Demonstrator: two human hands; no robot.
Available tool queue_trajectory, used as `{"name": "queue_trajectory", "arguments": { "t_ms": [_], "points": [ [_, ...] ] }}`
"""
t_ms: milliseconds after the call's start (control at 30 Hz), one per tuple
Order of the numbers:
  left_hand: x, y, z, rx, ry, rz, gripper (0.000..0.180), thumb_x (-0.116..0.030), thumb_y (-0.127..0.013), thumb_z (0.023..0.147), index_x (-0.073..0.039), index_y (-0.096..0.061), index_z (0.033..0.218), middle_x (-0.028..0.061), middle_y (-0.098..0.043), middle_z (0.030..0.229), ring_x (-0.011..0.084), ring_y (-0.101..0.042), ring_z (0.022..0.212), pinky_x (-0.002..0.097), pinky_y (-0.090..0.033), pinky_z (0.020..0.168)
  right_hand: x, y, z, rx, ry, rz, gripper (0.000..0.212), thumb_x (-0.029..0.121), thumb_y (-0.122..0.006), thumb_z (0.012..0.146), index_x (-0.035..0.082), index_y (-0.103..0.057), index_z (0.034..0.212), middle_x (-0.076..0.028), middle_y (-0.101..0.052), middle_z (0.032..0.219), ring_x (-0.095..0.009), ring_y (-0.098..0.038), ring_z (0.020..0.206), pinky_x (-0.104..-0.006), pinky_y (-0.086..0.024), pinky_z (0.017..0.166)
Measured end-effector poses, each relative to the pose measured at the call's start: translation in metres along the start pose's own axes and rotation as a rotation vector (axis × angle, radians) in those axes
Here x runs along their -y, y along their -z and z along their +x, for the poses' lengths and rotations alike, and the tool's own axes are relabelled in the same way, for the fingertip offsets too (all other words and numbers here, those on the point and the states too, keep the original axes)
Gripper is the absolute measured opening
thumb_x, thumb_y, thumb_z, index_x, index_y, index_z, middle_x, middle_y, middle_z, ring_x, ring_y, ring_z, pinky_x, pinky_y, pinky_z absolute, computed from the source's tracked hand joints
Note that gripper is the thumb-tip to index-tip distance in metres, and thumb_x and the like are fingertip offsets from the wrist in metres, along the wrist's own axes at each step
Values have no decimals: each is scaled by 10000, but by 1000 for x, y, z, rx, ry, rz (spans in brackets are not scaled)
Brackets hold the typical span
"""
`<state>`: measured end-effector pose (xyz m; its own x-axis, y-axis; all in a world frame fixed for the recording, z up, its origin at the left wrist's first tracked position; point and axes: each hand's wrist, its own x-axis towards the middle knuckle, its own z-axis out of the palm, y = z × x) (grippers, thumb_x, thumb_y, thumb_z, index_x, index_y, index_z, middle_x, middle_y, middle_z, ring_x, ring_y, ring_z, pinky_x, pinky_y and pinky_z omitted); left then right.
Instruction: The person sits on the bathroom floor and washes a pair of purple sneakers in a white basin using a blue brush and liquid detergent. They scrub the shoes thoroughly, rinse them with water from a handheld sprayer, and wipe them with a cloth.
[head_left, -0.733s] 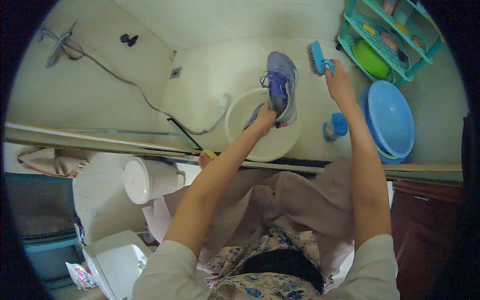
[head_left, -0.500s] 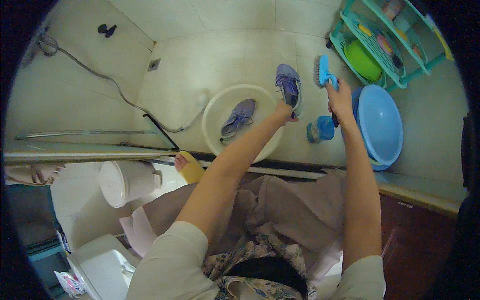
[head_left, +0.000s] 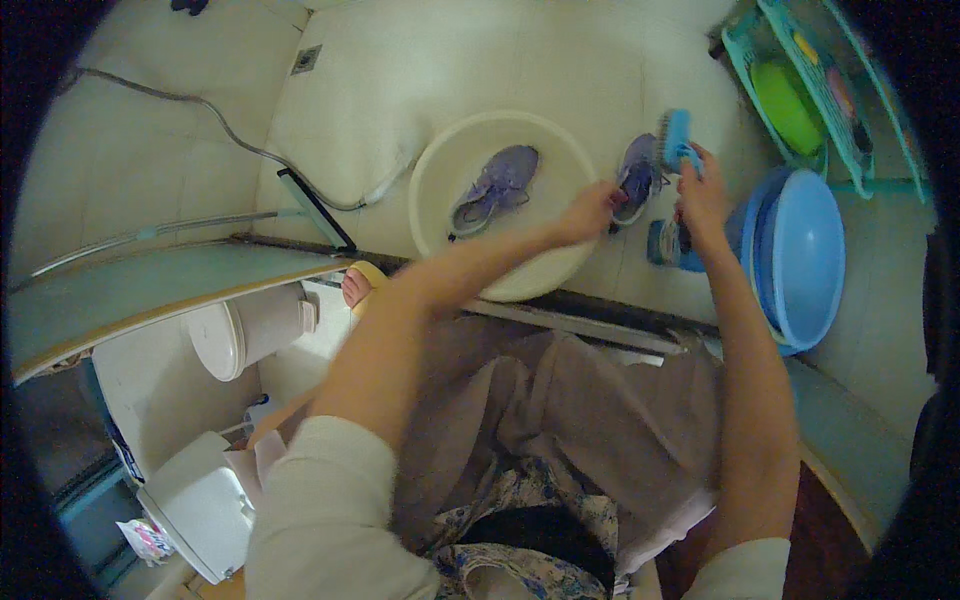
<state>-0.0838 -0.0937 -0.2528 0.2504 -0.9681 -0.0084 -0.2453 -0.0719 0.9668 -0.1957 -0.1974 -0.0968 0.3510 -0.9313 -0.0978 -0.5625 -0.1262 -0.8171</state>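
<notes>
A purple lace-up sneaker is just right of the basin, its heel toward me. Closed fingers of my left hand are at its heel end and opening; motion blurs them a little. My right hand grips a blue scrub brush by its handle, the bristles facing left beside the sneaker's toe. In the cream basin lies the matching purple sneaker. A blue container stands below the brush, partly hidden by my right hand.
Stacked blue basins lean at the right, below a green shelf rack holding a lime-green basin. A shower hose runs along the left toward the cream basin. A raised sill crosses in front of me; a white bin stands left.
The view has shifted. My left hand has carried the sneaker rightward from the basin's rim, closer to the brush. My right hand keeps its grip on the brush.
</notes>
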Motion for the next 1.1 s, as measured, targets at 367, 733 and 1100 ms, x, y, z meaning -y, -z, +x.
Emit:
{"name": "queue_trajectory", "arguments": {
  "t_ms": [367, 733, 1100],
  "points": [
    [15, 219, -118, 732, -46, 681, 260, 28, -491, 678, -6, -557, 927, 195, -538, 931, 355, -528, 888, 419, -430, 764, -45, -161, -71, 962, 165, -788, 394, 86, -505, 758, -20, -444, 1133, -220, -584, 868, -349, -589, 817, -437, -479, 689],
    [97, 146, -127, 388, 368, 616, 214, -102, -470, 745, 32, -512, 906, 257, -537, 940, 408, -524, 879, 448, -410, 783, -67, -238, -122, 587, 157, -699, 540, 56, -500, 764, 9, -307, 1267, -267, -558, 806, -405, -570, 711, -476, -460, 655],
    [102, 107, -97, -958, 878, -1480, 496, -418, -386, 872, -31, -424, 1179, 115, -491, 1144, 228, -504, 1009, 379, -420, 838, -29, -255, -31, 591, 742, -792, 407, 99, -492, 796, 151, -434, 1195, -134, -614, 778, -341, -603, 677, -430, -474, 566]
  ]
}}
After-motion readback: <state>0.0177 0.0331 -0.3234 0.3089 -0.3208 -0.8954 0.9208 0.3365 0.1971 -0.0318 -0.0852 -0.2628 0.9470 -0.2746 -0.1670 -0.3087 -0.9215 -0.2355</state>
